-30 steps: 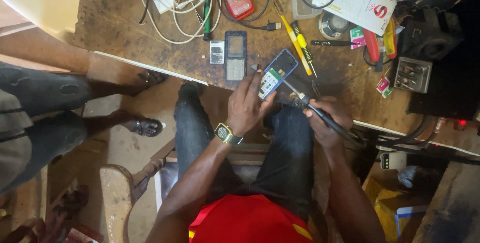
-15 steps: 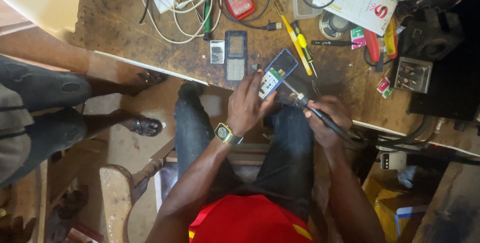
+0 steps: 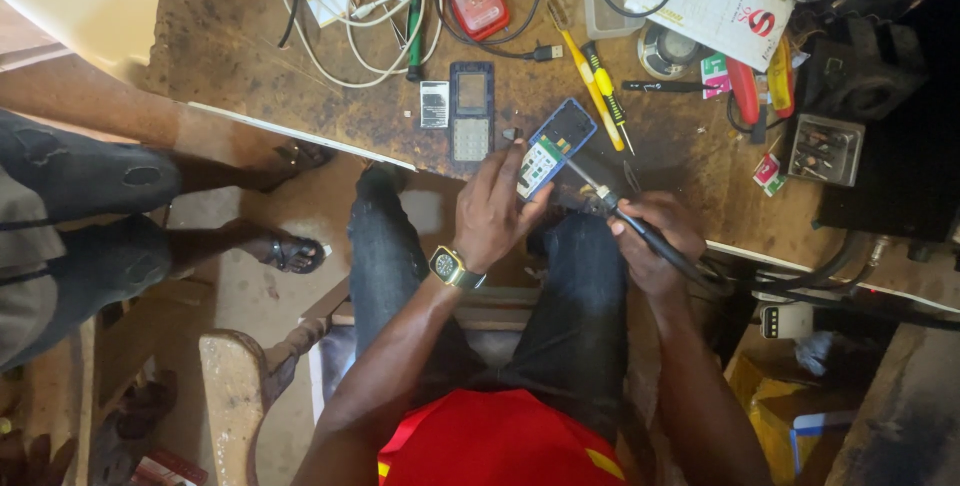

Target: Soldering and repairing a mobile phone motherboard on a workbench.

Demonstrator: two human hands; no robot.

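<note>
Single view, head-worn: the scene is seen from above, straight down over the wearer's lap and the workbench (image 3: 250, 56) edge. The bench is framed at close range; no second view is supplied.

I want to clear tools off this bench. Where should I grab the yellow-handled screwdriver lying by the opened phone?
Take the yellow-handled screwdriver by the middle of its handle, from above, fingers across its width. It lies flat on the workbench, slanted, with a second screwdriver close alongside, so a narrow pinch suits best.
</note>
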